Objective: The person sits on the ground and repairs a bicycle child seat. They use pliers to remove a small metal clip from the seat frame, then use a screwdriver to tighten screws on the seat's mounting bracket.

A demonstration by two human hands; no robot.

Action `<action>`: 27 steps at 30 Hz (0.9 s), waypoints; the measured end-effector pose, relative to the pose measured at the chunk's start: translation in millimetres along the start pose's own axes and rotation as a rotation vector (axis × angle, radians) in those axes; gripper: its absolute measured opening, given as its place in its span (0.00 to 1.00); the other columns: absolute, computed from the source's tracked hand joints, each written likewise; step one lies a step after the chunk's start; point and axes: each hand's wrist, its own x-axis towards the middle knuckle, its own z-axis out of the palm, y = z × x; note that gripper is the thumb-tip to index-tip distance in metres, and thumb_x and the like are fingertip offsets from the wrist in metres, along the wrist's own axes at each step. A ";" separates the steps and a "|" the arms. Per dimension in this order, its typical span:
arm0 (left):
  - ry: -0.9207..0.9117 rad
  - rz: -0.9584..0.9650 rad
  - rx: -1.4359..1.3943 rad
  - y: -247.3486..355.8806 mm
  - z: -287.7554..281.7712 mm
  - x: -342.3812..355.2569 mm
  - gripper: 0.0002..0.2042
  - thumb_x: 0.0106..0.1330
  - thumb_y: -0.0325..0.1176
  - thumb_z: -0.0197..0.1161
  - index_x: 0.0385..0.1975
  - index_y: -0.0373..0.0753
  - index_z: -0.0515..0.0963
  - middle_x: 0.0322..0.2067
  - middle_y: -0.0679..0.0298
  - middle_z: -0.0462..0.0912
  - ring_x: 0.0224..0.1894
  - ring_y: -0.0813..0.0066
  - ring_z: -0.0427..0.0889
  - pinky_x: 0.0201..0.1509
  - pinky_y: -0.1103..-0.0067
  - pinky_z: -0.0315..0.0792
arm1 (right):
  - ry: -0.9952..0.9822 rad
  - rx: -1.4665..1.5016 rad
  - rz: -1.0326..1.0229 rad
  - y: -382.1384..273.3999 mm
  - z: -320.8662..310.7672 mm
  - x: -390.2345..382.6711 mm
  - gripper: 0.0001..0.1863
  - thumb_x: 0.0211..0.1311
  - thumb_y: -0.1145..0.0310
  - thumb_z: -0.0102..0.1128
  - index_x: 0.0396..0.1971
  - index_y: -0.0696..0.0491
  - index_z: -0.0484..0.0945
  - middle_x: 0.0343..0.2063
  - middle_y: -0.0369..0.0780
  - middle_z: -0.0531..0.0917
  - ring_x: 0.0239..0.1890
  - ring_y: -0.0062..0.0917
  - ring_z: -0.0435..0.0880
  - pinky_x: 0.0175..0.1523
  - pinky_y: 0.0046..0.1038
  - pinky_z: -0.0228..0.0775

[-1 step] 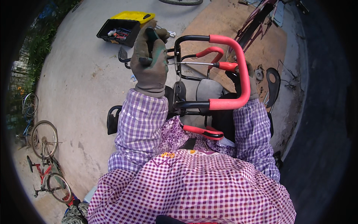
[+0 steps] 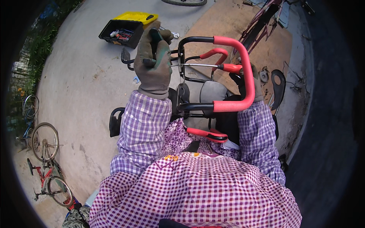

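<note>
A black metal frame with red foam-padded bars [image 2: 249, 76], which looks like a child's bicycle seat, stands in front of my lap. My right hand [image 2: 259, 87], in a grey-brown work glove, is partly hidden behind the padded bar. It is closed on the red handle of a screwdriver [image 2: 231, 68], whose thin shaft points left across the frame. My left hand [image 2: 154, 64], gloved too, has its fingers curled at the frame's left side, near the shaft's far end. What those fingers hold is hidden. A grey pad [image 2: 213, 95] shows lower down, inside the frame.
An open black toolbox with a yellow lid [image 2: 138, 16] sits on the concrete at the far left. Beyond the frame lies a brown board [image 2: 205, 22], with a purple bicycle frame [image 2: 262, 22] over it. A black curved part [image 2: 278, 89] lies at right. Bicycles [image 2: 47, 171] stand at left.
</note>
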 end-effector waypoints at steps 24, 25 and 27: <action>-0.011 -0.001 0.057 -1.3 -1.6 2.2 0.22 0.78 0.25 0.57 0.70 0.32 0.68 0.53 0.54 0.84 0.55 0.65 0.86 0.41 0.81 0.86 | 0.011 0.022 0.187 -3.5 6.2 3.1 0.28 0.69 0.62 0.69 0.63 0.57 0.71 0.50 0.49 0.83 0.42 0.39 0.91 0.50 0.41 0.90; -0.004 -0.023 0.043 -0.8 -1.4 1.2 0.22 0.77 0.24 0.57 0.70 0.32 0.68 0.53 0.54 0.84 0.55 0.65 0.86 0.43 0.80 0.85 | 0.019 0.000 0.199 -2.6 4.6 4.9 0.28 0.69 0.62 0.68 0.63 0.57 0.71 0.50 0.49 0.83 0.42 0.39 0.91 0.50 0.41 0.90; 0.002 -0.045 0.004 -0.5 -0.8 0.8 0.22 0.77 0.24 0.57 0.69 0.32 0.69 0.52 0.54 0.85 0.55 0.65 0.86 0.46 0.79 0.85 | 0.039 -0.006 0.173 -0.8 3.8 4.9 0.28 0.69 0.62 0.68 0.63 0.56 0.72 0.50 0.49 0.83 0.42 0.39 0.91 0.50 0.41 0.90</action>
